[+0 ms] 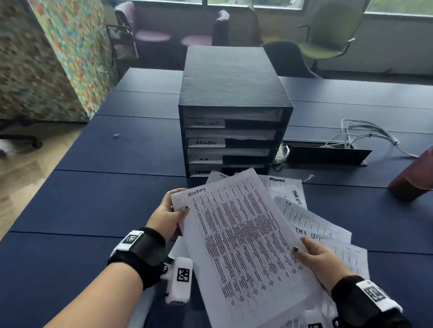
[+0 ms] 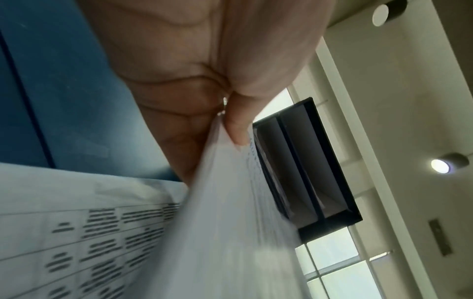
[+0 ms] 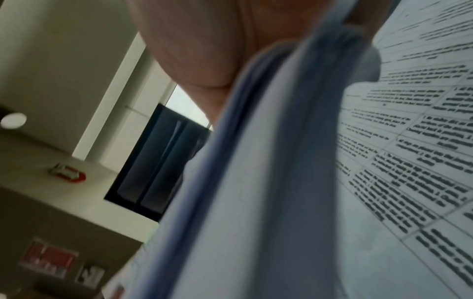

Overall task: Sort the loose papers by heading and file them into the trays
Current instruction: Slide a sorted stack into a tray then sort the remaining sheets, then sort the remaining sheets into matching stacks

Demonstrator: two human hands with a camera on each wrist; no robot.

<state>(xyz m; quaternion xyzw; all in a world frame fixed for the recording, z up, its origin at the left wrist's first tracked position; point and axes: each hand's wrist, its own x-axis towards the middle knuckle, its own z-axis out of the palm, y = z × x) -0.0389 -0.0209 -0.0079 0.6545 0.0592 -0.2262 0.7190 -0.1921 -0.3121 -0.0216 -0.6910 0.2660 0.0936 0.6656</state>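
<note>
I hold a printed stack of papers headed SECURITY (image 1: 242,244) above the dark blue table (image 1: 89,199), tilted. My left hand (image 1: 172,212) pinches its upper left edge, thumb on top; in the left wrist view the thumb (image 2: 238,129) presses on the sheets (image 2: 230,222). My right hand (image 1: 314,258) grips the right edge, thumb on top; the right wrist view shows the stack's edge (image 3: 256,182) close up. A black tray unit (image 1: 230,112) with labelled drawers stands just beyond. Loose papers (image 1: 317,225) headed TASK LIST and others lie under and right of the stack.
A dark red tumbler (image 1: 426,171) stands at the right. White cables (image 1: 364,135) run into a black cable box (image 1: 326,155) beside the trays. Chairs (image 1: 326,34) stand beyond the table, and a colourful partition (image 1: 64,40) rises at the left.
</note>
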